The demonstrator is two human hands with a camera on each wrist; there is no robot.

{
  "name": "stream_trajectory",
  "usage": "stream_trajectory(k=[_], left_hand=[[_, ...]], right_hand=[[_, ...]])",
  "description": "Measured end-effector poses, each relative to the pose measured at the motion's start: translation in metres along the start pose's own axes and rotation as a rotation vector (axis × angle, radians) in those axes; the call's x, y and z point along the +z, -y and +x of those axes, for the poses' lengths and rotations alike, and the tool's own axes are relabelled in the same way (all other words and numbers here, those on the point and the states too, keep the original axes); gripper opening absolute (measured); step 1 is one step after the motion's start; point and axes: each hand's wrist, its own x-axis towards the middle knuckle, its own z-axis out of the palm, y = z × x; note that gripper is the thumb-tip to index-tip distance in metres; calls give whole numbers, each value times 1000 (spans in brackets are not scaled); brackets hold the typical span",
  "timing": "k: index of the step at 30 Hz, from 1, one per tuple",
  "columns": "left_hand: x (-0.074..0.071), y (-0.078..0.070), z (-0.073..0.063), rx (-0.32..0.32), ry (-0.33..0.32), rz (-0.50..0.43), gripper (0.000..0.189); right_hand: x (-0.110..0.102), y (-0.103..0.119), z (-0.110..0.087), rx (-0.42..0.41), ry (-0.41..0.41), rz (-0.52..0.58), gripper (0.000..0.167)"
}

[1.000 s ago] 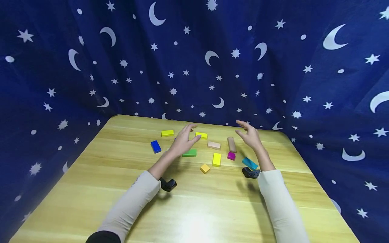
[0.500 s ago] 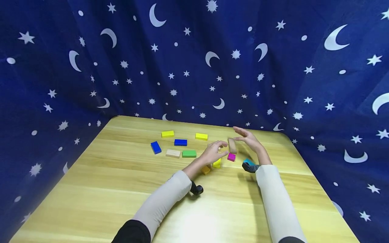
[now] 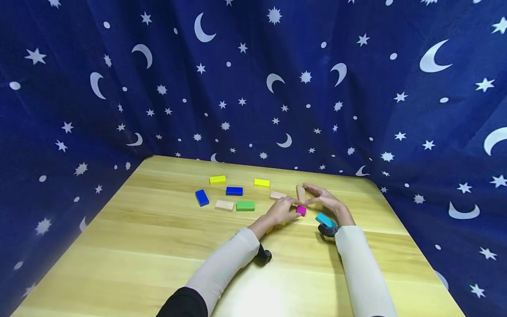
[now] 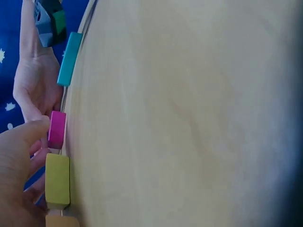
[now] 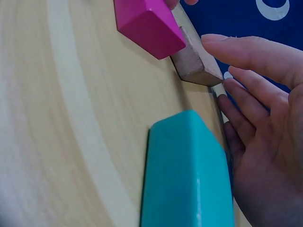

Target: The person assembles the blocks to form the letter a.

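My left hand [image 3: 282, 211] reaches to the magenta block [image 3: 301, 210], fingers on its far side and thumb on its near side. In the left wrist view the thumb lies close against the magenta block [image 4: 57, 130]; whether it presses is unclear. My right hand [image 3: 325, 200] is beside the long wooden block [image 3: 301, 193], with fingers extended and the thumb near its front end. The right wrist view shows the right hand [image 5: 265, 113] spread around the wooden block [image 5: 196, 61], seemingly without a grip. A teal block [image 3: 325, 219] lies below the right wrist.
Left of the hands lie a green block [image 3: 245, 206], a pale wooden block [image 3: 224, 205], blue blocks [image 3: 234, 191] and yellow blocks [image 3: 261, 183]. A pinkish block [image 3: 277, 195] lies behind my left hand, which mostly covers a yellow and an orange block. A starry curtain [image 3: 253, 88] surrounds the table.
My left hand has moved right, from over the green block to the magenta block. My right hand has lowered toward the long wooden block. The view has tilted slightly upward.
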Motion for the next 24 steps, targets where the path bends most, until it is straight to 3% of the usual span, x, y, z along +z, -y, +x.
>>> stream_trajectory(k=[8,14,24], left_hand=[[10,2,-1,-7,10,85,49],[10,1,-2,-19,-1,106,42],[5,7,-5,-33,-1,-23,33]], right_hand=[[-1,-23,6,-4,-4,-59,81],[2,-25,10,-2,-17,-128,82],[5,-29,14,-9,-78,-196,83]])
